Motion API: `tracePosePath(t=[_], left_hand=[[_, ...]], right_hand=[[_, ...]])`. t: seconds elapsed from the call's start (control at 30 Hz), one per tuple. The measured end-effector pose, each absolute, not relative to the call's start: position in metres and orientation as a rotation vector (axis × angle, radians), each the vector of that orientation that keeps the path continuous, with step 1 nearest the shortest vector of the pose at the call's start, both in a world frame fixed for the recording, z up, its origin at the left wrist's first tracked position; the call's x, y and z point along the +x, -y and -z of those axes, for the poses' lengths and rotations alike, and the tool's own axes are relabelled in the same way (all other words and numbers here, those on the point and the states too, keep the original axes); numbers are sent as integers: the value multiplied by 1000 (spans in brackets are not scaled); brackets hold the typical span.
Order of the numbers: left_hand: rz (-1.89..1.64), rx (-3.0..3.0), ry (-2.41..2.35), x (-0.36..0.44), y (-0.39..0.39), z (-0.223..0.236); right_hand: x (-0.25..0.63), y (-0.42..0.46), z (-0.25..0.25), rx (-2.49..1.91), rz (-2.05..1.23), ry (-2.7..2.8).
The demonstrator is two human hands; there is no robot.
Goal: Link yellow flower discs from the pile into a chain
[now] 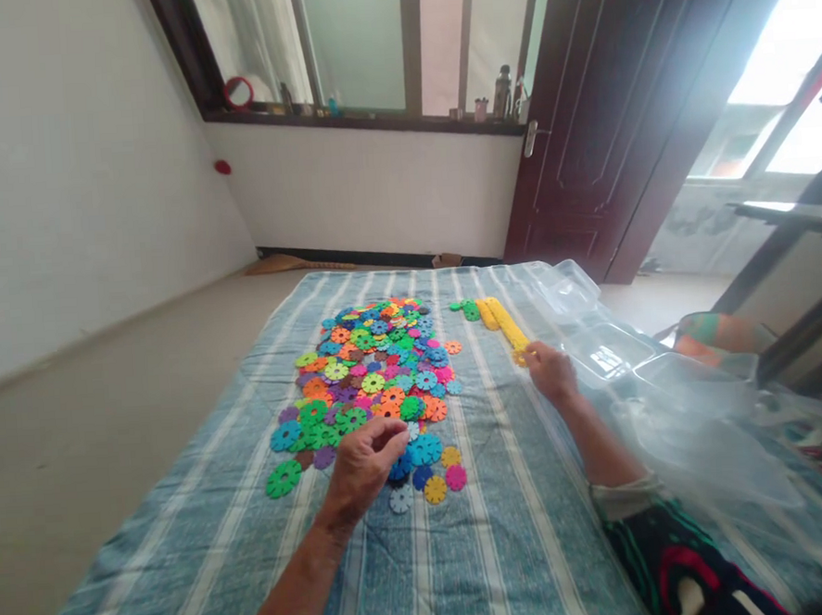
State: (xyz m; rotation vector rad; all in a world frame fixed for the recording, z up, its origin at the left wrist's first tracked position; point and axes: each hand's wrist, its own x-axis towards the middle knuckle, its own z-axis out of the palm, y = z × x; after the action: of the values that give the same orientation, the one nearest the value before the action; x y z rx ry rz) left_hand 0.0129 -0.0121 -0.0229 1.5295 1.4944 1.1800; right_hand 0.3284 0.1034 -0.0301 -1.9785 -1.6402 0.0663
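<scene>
A heap of colourful notched plastic discs (pixel 372 382) is spread over the middle of a striped cloth. My left hand (pixel 368 457) is above its near edge, thumb and fingers pinched together. A pale disc (pixel 413 431) shows right by those fingertips; whether they grip it I cannot tell. To the right, my right hand (pixel 552 370) has its fingers closed at the near end of a row of overlapping yellow discs (pixel 504 322), touching the last ones. Several green discs (pixel 471 310) lie at the far end of that row.
Clear plastic boxes (pixel 605 353) and lids stand along the cloth's right side, beyond my right hand. The striped cloth (pixel 260 576) covers the surface. Behind it are a dark red door (pixel 597 101) and a window ledge (pixel 372 122) with bottles and a round mirror.
</scene>
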Motion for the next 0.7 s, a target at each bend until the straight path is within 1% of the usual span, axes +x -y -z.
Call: tracePosePath(t=[0.27,0.7], left_hand=[[-1174,1643,-1529,12,12,24],[-1117,1694,-1539,11,13,21]], right_hand=[[343,-116,40,-2113,-81,1589],[350,-134,60,-2014,-42,1598]])
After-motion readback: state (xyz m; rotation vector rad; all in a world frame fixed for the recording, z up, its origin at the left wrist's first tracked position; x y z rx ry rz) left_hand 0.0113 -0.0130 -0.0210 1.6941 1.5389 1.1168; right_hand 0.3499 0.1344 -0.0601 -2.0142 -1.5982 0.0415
